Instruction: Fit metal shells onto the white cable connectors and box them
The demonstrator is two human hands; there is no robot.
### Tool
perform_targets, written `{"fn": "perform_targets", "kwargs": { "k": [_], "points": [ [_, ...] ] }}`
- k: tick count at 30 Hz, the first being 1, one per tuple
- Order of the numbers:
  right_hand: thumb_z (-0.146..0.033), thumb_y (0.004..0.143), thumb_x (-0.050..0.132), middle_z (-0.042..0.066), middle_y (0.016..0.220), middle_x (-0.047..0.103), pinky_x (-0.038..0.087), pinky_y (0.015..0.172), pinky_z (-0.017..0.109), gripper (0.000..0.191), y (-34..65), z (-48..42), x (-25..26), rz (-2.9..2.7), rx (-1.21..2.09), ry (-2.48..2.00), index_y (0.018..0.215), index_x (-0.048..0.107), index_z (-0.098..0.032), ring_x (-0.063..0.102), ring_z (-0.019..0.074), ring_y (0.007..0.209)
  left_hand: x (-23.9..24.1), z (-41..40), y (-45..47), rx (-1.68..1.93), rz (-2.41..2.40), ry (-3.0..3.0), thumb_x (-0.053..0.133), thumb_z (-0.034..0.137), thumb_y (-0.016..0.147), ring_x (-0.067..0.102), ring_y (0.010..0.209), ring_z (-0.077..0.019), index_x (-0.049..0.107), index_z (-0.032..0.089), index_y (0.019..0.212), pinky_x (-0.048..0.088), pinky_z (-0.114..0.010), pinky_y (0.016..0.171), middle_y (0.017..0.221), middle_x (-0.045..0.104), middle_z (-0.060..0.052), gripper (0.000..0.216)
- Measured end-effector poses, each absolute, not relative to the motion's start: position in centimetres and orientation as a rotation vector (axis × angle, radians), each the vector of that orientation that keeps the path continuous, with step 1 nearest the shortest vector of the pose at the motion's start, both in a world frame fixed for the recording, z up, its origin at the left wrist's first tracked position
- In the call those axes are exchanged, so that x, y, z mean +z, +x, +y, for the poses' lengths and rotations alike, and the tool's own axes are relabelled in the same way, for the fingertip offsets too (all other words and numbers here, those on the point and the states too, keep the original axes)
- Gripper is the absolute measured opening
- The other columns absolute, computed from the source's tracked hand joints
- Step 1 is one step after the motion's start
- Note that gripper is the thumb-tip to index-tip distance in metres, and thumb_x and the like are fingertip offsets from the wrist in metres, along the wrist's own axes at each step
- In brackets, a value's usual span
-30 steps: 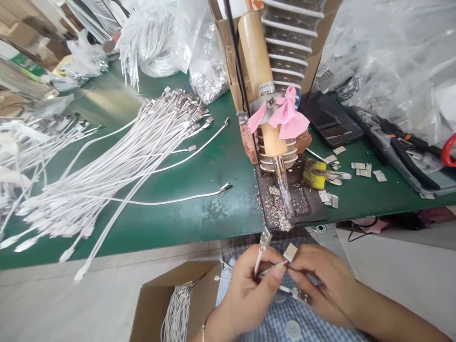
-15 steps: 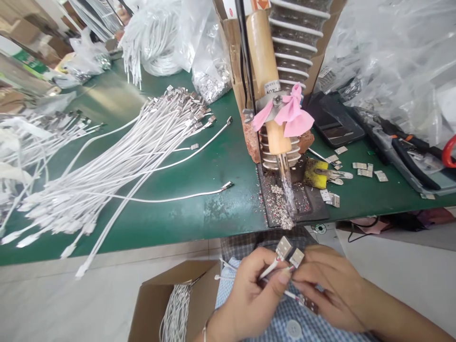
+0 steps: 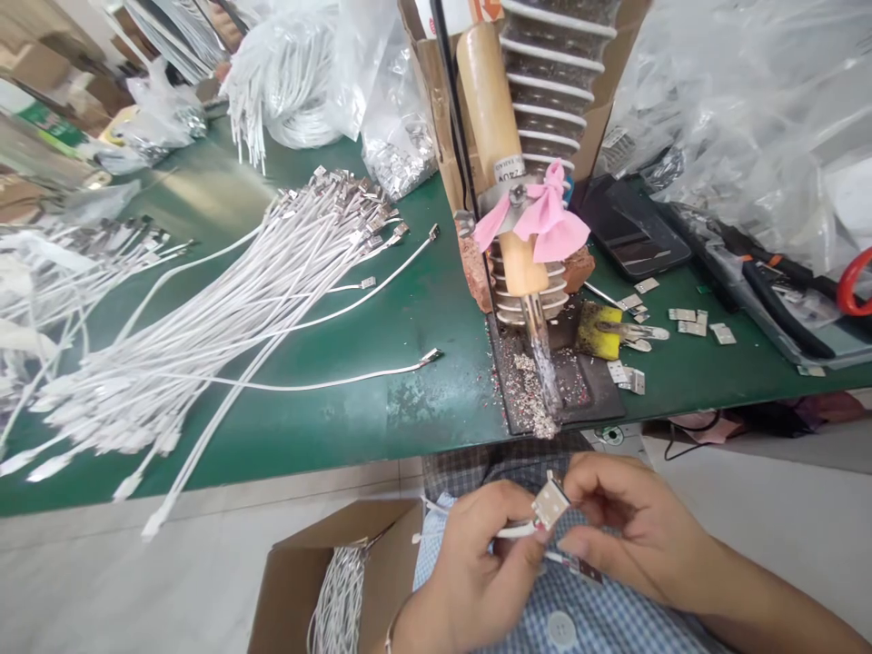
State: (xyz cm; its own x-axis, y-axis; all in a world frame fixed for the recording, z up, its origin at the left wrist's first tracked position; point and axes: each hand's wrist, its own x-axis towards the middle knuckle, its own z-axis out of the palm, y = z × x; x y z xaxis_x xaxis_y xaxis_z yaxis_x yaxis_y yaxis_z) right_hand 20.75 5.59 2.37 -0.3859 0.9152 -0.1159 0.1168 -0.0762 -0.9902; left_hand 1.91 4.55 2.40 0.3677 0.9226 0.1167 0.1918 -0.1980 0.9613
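Low in the view, in front of a blue checked garment, my left hand (image 3: 480, 554) pinches white USB cables between thumb and fingers. One metal USB plug (image 3: 550, 505) stands up beyond the thumb, tilted, with part of another plug behind it. Another cable's plug (image 3: 583, 570) hangs lower, partly in shadow beneath my right thumb. My right hand (image 3: 640, 536) is just right of the upright plug, fingers curled, with a gap between thumb and index finger. Its index fingertip lies at the plug's edge; whether it touches cannot be made out.
A soldering iron (image 3: 508, 136) is clamped tip-down over a solder-littered plate (image 3: 599, 400) at the green table's edge. White cables (image 3: 224, 300) lie heaped left. Loose plugs (image 3: 688, 318), a yellow sponge (image 3: 598, 329) and pliers (image 3: 783, 304) lie right. A cardboard box (image 3: 286, 572) stands below.
My right hand has drawn slightly up, its thumb and index finger now apart. The two plugs, side by side before, now overlap, one mostly behind the other. The view has shifted slightly.
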Motion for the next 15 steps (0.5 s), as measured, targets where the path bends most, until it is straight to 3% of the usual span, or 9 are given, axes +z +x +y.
{"fn": "perform_targets", "kwargs": {
  "k": [4, 9, 11, 15],
  "points": [
    [-0.032, 0.084, 0.063, -0.006, 0.057, 0.044, 0.032, 0.046, 0.021, 0.020, 20.69, 5.87, 2.63, -1.526, 1.624, -1.174, 0.071, 0.052, -0.020, 0.040, 0.0079, 0.048, 2.77, 4.89, 2.07, 0.931, 0.983, 1.685, 0.055, 0.006, 0.085, 0.052, 0.059, -0.0084, 0.055, 0.020, 0.085, 0.039, -0.018, 0.057, 0.070, 0.060, 0.003, 0.015],
    [-0.030, 0.091, 0.055, -0.003, 0.061, 0.052, 0.037, 0.049, 0.022, 0.020, 20.74, 5.76, 2.53, -1.521, 1.633, -1.119, 0.074, 0.055, -0.019, 0.047, 0.0096, 0.052, 2.69, 4.76, 1.85, 0.848, 1.009, 1.641, 0.057, 0.013, 0.088, 0.052, 0.056, -0.0091, 0.059, 0.020, 0.086, 0.038, -0.018, 0.054, 0.066, 0.061, 0.002, 0.007],
    [-0.025, 0.093, 0.052, -0.002, 0.063, 0.056, 0.038, 0.050, 0.021, 0.018, 20.56, 5.72, 2.36, -1.594, 1.488, -1.052, 0.076, 0.055, -0.020, 0.050, 0.0097, 0.054, 2.65, 4.52, 1.80, 0.820, 1.007, 1.573, 0.053, 0.015, 0.091, 0.057, 0.057, -0.0102, 0.060, 0.020, 0.088, 0.041, -0.019, 0.055, 0.069, 0.065, 0.001, 0.008],
    [-0.012, 0.090, 0.047, -0.001, 0.063, 0.057, 0.037, 0.051, 0.025, 0.017, 19.93, 5.85, 2.21, -1.879, 0.852, -0.933, 0.077, 0.054, -0.021, 0.049, 0.0124, 0.054, 2.64, 3.97, 2.06, 0.836, 1.032, 1.434, 0.049, 0.015, 0.096, 0.061, 0.060, -0.0117, 0.058, 0.020, 0.095, 0.045, -0.019, 0.056, 0.073, 0.068, -0.001, 0.010]
  ]
}}
